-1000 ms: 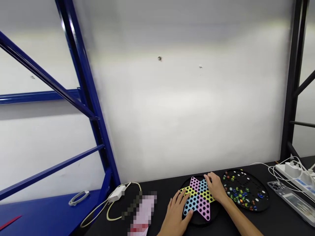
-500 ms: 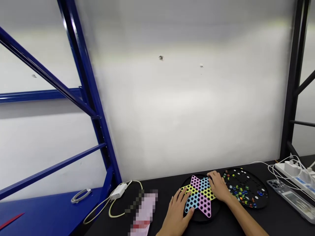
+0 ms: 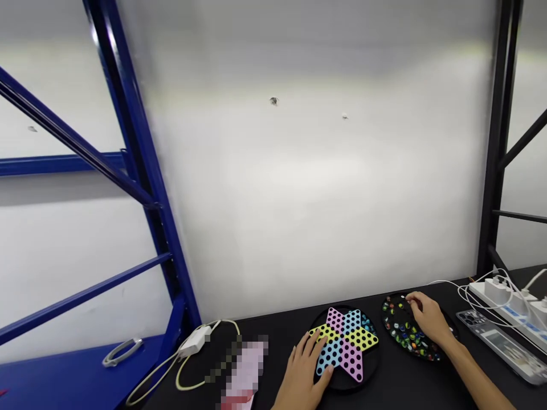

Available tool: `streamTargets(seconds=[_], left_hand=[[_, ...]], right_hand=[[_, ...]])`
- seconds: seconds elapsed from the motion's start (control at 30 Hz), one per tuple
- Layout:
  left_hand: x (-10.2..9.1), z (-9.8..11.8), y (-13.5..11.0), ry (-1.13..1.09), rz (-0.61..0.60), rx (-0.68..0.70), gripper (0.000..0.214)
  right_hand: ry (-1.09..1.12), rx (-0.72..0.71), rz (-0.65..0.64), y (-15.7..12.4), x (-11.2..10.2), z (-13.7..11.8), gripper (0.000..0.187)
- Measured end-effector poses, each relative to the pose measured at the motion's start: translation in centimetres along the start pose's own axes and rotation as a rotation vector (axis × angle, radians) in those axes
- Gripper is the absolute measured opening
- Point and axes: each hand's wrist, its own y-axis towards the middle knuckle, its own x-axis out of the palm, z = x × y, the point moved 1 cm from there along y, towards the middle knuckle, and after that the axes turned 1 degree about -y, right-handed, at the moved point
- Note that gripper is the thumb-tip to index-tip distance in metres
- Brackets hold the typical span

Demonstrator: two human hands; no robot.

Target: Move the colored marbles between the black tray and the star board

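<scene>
Currently my left hand [image 3: 304,369] lies flat, grip released, fingers spread on the left edge of the star-shaped board [image 3: 348,341], which sits on the black surface [image 3: 282,333] directly before me. My right hand [image 3: 429,322] hangs over the black tray [image 3: 384,323] just right of the board, fingers curled down among the marbles [image 3: 404,333]; I cannot tell whether that grip encloses one. Marbles are probably light, hard, slick and prone to roll: pinch across the widest girth with thumb and forefinger tips.

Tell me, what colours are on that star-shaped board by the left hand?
The star-shaped game board has pink, blue and yellow points with black holes; head view.
</scene>
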Motion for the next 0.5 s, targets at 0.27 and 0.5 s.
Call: streamTargets(seconds=[0.27,0.5], left_hand=[[0.3,-0.1,0.1,0.000,0.041,0.035,0.056],[0.3,-0.2,0.4,0.011,0.022,0.012,0.057]], right_hand=[[-0.027,0.054,-0.295,-0.6,-1.3,1.2,0.026],[-0.066,0.150,-0.137,-0.3,-2.5,0.3,0.028]])
